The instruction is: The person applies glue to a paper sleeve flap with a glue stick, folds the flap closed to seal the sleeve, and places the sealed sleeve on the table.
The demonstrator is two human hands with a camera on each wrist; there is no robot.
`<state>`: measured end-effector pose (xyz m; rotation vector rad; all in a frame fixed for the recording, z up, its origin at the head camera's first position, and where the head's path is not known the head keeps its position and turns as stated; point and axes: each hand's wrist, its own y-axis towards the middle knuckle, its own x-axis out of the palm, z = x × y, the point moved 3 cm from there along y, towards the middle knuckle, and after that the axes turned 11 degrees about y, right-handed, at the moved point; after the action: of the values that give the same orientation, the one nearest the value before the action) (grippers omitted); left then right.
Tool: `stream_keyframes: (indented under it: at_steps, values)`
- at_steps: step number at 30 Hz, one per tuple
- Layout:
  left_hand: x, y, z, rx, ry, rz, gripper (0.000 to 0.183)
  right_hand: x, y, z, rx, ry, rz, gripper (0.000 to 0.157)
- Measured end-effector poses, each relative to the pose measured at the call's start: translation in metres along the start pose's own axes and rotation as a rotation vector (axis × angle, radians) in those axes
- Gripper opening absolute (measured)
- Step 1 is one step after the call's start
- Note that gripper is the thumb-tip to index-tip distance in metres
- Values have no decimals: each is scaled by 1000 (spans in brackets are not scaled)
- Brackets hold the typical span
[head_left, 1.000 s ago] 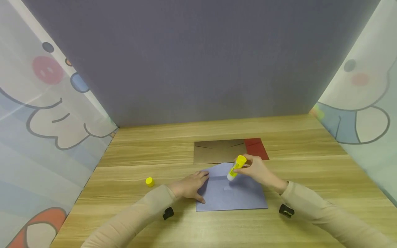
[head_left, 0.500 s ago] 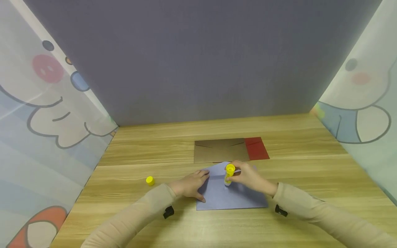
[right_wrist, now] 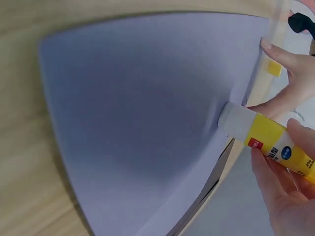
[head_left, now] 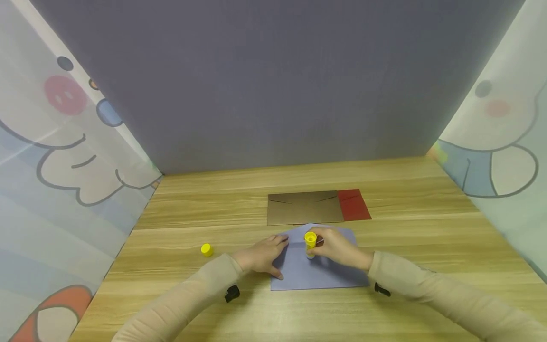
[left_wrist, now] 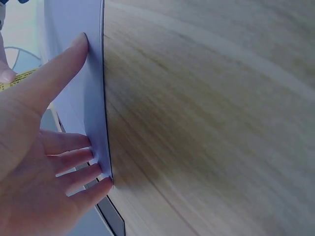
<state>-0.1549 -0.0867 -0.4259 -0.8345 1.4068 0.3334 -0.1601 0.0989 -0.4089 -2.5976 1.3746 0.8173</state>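
A lavender envelope (head_left: 337,276) lies on the wooden table with its flap raised toward the far side. My left hand (head_left: 262,255) rests on its left edge, fingers extended and thumb spread toward the near corner. My right hand (head_left: 339,249) grips a yellow glue stick (head_left: 310,240) between thumb and fingers. The stick stands nearly upright, base end up, over the envelope's middle near the flap fold. In the right wrist view, the white end of the glue stick (right_wrist: 266,135) is right at the paper. The yellow cap (head_left: 207,250) stands on the table to the left.
Behind the lavender envelope, a brown envelope (head_left: 303,209) lies partly over a red envelope (head_left: 354,205). A grey panel (head_left: 290,95) rises at the table's back edge. Cartoon-printed curtains (head_left: 64,142) hang at both sides.
My right hand has brought the glue stick left and down onto the lavender envelope, turning it from tilted to nearly upright. The left hand has stayed in place.
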Motion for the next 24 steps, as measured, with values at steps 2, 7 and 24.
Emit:
stream_keyframes:
  at_steps: [2,7,24]
  values:
    - [0,0,0,-2,-6,-1,90,0,1,-2,-7,-19,-13,25]
    - [-1,-1,1,1,-10,-1,91,4,3,-4,-20,-36,-29,25]
    - [-3,-2,-1,9,-14,-4,90,3,3,-6,25,-5,-32,25]
